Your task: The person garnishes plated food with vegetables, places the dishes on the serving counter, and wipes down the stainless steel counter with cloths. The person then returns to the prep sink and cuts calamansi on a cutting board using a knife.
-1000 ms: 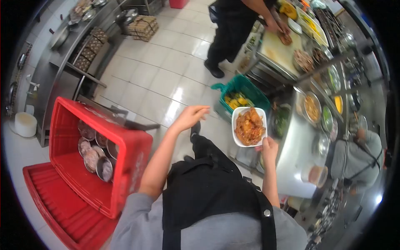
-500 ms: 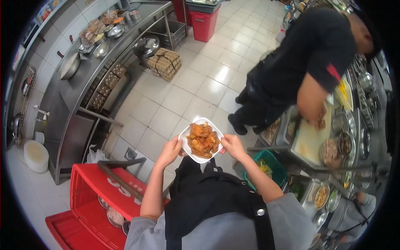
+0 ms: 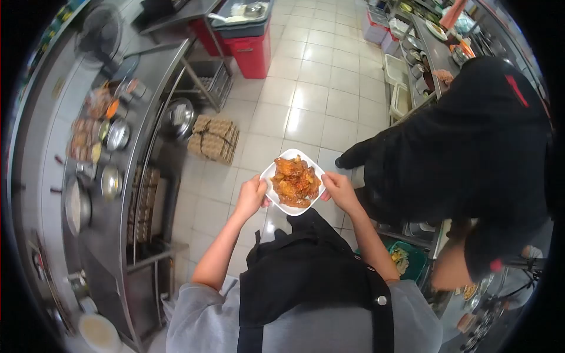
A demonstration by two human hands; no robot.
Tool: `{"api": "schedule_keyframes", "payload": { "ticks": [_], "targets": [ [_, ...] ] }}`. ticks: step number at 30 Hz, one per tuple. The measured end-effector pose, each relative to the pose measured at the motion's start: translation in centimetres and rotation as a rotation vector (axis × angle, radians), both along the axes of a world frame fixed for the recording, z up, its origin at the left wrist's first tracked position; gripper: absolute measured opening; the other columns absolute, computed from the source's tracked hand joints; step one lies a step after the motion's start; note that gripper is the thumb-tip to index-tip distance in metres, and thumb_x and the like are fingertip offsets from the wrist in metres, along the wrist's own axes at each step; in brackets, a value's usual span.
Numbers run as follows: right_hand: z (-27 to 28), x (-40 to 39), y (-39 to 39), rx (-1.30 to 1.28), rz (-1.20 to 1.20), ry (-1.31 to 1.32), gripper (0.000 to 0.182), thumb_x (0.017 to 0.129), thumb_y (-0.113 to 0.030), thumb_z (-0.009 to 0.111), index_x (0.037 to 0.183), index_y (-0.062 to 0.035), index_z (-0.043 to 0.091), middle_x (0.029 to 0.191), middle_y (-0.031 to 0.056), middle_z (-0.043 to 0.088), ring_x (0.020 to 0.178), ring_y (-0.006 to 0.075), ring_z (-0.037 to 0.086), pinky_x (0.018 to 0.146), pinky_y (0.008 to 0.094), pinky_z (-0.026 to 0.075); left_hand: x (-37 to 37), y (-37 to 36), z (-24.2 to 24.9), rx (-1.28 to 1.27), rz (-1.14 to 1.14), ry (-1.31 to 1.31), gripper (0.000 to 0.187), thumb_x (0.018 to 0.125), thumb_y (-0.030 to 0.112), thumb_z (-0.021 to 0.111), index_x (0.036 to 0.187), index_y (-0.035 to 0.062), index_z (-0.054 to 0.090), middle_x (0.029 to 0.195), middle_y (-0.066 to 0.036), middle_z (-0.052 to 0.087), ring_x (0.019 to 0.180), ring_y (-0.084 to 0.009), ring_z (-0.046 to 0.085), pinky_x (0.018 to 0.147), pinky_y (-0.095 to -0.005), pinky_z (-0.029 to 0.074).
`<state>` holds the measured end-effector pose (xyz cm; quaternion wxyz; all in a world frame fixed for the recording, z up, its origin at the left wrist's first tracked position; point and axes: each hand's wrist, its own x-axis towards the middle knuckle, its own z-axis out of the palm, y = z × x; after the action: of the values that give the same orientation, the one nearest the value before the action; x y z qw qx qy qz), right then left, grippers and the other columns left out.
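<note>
A white square plate is held out in front of my body, with one corner toward me. Glazed, orange-brown chicken pieces with red bits on top are heaped on it. My left hand grips the plate's left corner, thumb on the rim and fingers partly hidden below. On the opposite corner, my right hand holds the rim the same way. The plate looks about level, above the tiled floor.
A co-worker in black bends over the right-hand counter, close to my right arm. Along the left runs a steel table with bowls. Egg trays tied in a stack stand on the floor. Farther off is a red bin; a green basket sits low right.
I have moved forward along the aisle, and the red crate at lower left is out of view. The co-worker now appears closer at my right. Both hands still hold the plate.
</note>
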<state>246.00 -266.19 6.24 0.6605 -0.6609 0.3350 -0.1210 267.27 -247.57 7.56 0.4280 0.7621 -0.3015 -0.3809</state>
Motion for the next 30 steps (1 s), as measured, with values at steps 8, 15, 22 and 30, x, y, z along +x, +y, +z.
{"api": "schedule_keyframes", "payload": {
  "ticks": [8, 15, 22, 30],
  "targets": [
    [-2.0, 15.0, -18.3, 0.254, -0.13, -0.128, 0.039, 0.106, -0.031, 0.045, 0.122, -0.0008, 0.063, 0.082, 0.0048, 0.065, 0.065, 0.0098, 0.062, 0.058, 0.024, 0.051, 14.2, -14.8, -0.6, -0.073, 0.134, -0.002, 0.031, 0.104, 0.019, 0.041, 0.1, -0.0064, 0.059, 0.063, -0.009, 0.063, 0.046, -0.0134, 0.061, 0.043, -0.027, 0.05],
    [1.1, 36.8, -37.8, 0.099, -0.061, -0.154, 0.035, 0.103, -0.032, 0.05, 0.12, -0.0053, 0.066, 0.081, 0.0041, 0.066, 0.065, 0.0105, 0.06, 0.06, 0.0259, 0.05, 27.7, -24.3, -0.3, -0.047, 0.408, -0.111, 0.03, 0.104, 0.018, 0.041, 0.097, -0.0056, 0.057, 0.06, -0.011, 0.062, 0.047, -0.0143, 0.063, 0.043, -0.0275, 0.05],
    [-22.9, 40.1, -51.2, -0.289, 0.133, 0.468, 0.046, 0.097, -0.048, 0.05, 0.096, -0.0041, 0.066, 0.078, 0.0132, 0.07, 0.069, 0.0238, 0.068, 0.063, 0.04, 0.052, 41.3, -38.0, -1.4, -0.104, 0.459, -0.053, 0.031, 0.104, 0.019, 0.042, 0.091, -0.0056, 0.056, 0.06, -0.01, 0.063, 0.048, -0.0143, 0.064, 0.043, -0.027, 0.051],
    [-32.6, 16.6, -48.8, 0.088, 0.309, 1.24, 0.03, 0.082, -0.029, 0.067, 0.097, -0.0032, 0.07, 0.099, 0.0211, 0.069, 0.092, 0.0361, 0.066, 0.084, 0.0473, 0.052, 55.9, -64.4, 1.3, -0.139, 0.242, 0.002, 0.025, 0.102, 0.014, 0.043, 0.095, -0.0056, 0.056, 0.062, -0.01, 0.062, 0.049, -0.0161, 0.065, 0.043, -0.0273, 0.05]
  ]
}}
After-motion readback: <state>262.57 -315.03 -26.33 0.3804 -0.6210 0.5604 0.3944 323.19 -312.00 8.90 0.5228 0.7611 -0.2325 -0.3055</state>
